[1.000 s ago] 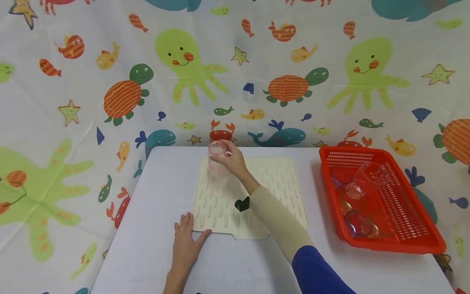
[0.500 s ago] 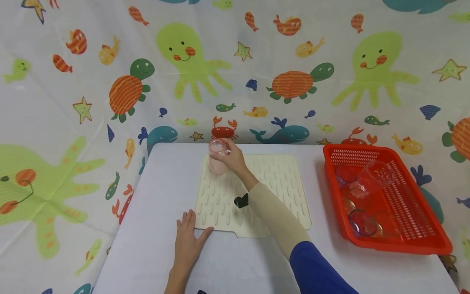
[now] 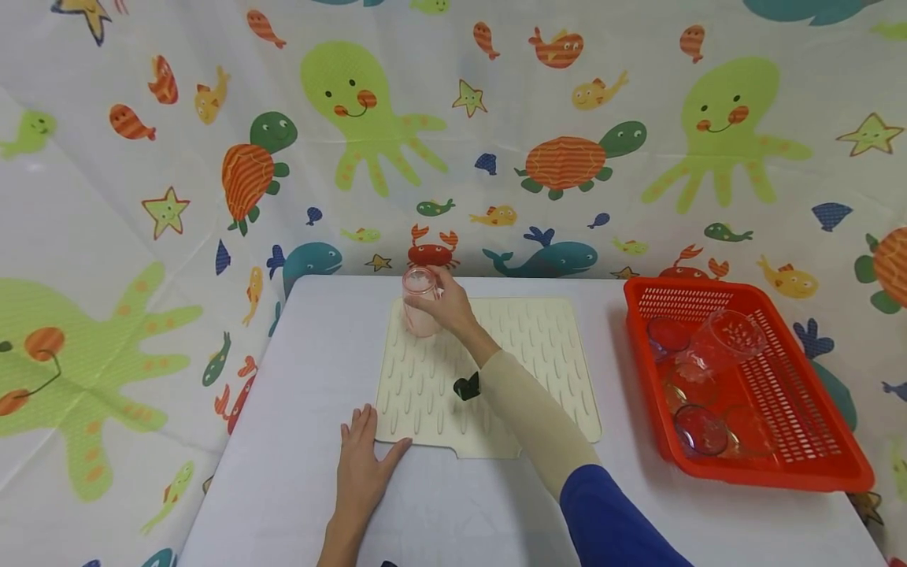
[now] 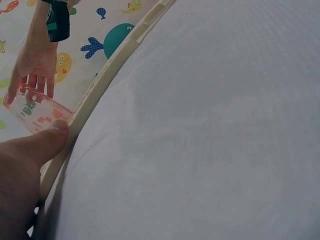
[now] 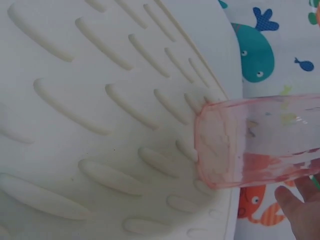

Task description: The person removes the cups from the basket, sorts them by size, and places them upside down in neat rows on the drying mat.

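My right hand [image 3: 449, 307] grips a clear pink drinking glass [image 3: 420, 319] between thumb and fingers. The glass stands on end at the back left corner of a cream ribbed drying mat [image 3: 524, 346]. From the right wrist, the lower end of the glass [image 5: 220, 145] meets the mat's ribs, with a couple of fingertips [image 5: 287, 197] just below its side. At the mat's front left corner lies my left hand [image 3: 360, 472], flat, fingers extended and thumb along the front edge. Its thumb [image 4: 42, 142] overlaps the mat's edge in the left wrist view.
To the right stands a red plastic basket [image 3: 751, 472] with several glasses in it, among them a clear tumbler [image 3: 723, 342] lying tilted and a purple-tinted one [image 3: 701, 429]. Behind the white table [image 3: 305, 378] hangs a curtain with sea animals [image 3: 397, 118].
The head view has shifted slightly. Right hand and glass stay at the mat's back left corner, and the left hand keeps its place.
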`<state>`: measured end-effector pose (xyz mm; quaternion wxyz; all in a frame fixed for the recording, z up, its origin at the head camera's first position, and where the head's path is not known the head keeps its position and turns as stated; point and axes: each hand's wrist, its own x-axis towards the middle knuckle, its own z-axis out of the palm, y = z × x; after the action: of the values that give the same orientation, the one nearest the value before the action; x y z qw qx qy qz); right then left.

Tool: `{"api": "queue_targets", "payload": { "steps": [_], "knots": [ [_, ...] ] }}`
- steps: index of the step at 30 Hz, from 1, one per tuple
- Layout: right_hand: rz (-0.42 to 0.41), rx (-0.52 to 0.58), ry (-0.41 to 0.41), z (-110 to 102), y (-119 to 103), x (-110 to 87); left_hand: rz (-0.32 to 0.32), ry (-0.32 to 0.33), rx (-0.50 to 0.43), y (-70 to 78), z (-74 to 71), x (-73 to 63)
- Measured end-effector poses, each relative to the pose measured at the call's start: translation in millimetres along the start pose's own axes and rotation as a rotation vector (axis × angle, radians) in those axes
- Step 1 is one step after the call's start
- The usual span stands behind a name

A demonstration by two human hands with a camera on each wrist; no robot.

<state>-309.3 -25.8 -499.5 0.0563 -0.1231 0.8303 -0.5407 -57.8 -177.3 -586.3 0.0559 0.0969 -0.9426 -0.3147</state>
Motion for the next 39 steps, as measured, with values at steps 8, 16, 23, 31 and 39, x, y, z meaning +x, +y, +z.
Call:
{"api": "queue_targets", "payload": {
  "steps": [8,16,23,31,39],
  "knots": [
    [0.002,-0.023,-0.02,-4.3,-4.4,-0.8,0.007,0.004,-0.001,2.0,0.4,-1.1],
    [-0.03,-0.068,-0.021,-14.9,-14.8,-4.0,0.024,0.024,0.006,1.5,1.4,-1.6],
    [-0.083,-0.075,-0.011,-32.0,-29.4,-7.6,0.026,0.039,0.021,0.1,0.5,-2.0],
    [-0.109,-0.122,-0.012,-49.9,-43.2,-15.8,0.011,0.02,0.023,-0.5,-1.3,-1.4],
    [-0.17,-0.147,0.015,-73.2,-55.4,-29.1,0.005,0.01,0.025,-0.2,-0.6,-1.4]
  ]
}}
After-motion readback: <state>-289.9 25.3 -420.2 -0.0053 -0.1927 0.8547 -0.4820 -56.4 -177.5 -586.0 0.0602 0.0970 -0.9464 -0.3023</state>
